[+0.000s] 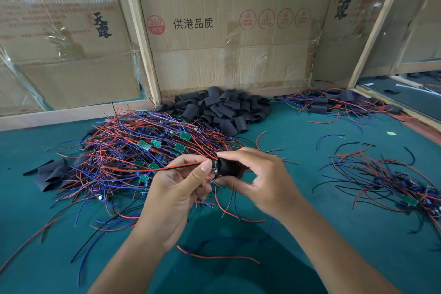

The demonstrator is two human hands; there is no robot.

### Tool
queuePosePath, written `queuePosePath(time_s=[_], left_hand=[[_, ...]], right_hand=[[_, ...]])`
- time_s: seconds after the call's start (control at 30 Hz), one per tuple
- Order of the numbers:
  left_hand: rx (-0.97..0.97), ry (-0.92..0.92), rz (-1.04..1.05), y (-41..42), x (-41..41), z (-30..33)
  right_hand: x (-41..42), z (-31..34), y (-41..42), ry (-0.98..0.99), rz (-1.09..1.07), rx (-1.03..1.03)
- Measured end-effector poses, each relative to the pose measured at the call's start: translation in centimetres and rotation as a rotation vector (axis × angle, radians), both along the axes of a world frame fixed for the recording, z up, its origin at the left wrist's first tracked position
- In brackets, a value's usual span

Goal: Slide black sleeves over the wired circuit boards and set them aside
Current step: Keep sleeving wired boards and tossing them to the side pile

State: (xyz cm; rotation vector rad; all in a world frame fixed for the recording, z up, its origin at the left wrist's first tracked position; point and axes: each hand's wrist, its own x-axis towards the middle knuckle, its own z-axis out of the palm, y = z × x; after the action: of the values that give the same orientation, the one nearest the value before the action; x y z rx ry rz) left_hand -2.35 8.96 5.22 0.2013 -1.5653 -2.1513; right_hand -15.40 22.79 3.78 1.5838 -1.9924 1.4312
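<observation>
Hands meet at the centre of the frame above a green table (334,222), where I bring a black sleeve (228,167) up to a wired circuit board (214,166). My right hand (260,179) pinches the sleeve between thumb and forefinger, its other fingers curled loosely below; the sleeve's open mouth faces left, toward the board. My left hand (177,188) grips the board, fingers curled round it, so that only its edge and a small component show just left of the sleeve's mouth, touching or nearly touching it; whether the board has entered the sleeve I cannot tell. Red and black leads (152,169) run from the board leftward across my left fingers, and further red and blue wires hang below both hands.

Behind my left hand, at centre left, lies a large tangle of unsleeved boards (143,145) with red, blue and black wires. A heap of loose sleeves (222,107) sits at upper centre against a cardboard wall (226,43) printed with Chinese characters. A few flattened sleeves (51,174) lie at the left edge of the tangle. At upper right, sleeved boards (334,103) rest in a pile by the wall, and a smaller bundle of wired boards (386,179) lies at right, well apart from my hands.
</observation>
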Motion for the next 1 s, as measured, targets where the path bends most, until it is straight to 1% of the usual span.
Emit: queuePosePath(time_s=[0.33, 0.63, 0.77, 0.87, 1.0], left_hand=[[-0.067, 0.011, 0.023, -0.1, -0.1, 0.1], [-0.307, 0.017, 0.042, -0.3, -0.1, -0.3], [-0.246, 0.039, -0.002, -0.7, -0.1, -0.4], [-0.231, 0.036, -0.017, -0.8, -0.2, -0.4], [-0.158, -0.003, -0.06, -1.0, -0.1, -0.3]], right_hand=[[0.1, 0.1, 0.0, 0.004, 0.022, 0.003], [0.5, 0.3, -0.1, -0.018, 0.039, -0.029], [0.3, 0.5, 0.1, -0.053, 0.037, -0.031], [0.5, 0.7, 0.1, -0.029, 0.056, -0.038], [0.8, 0.8, 0.0, -0.014, 0.066, -0.029]])
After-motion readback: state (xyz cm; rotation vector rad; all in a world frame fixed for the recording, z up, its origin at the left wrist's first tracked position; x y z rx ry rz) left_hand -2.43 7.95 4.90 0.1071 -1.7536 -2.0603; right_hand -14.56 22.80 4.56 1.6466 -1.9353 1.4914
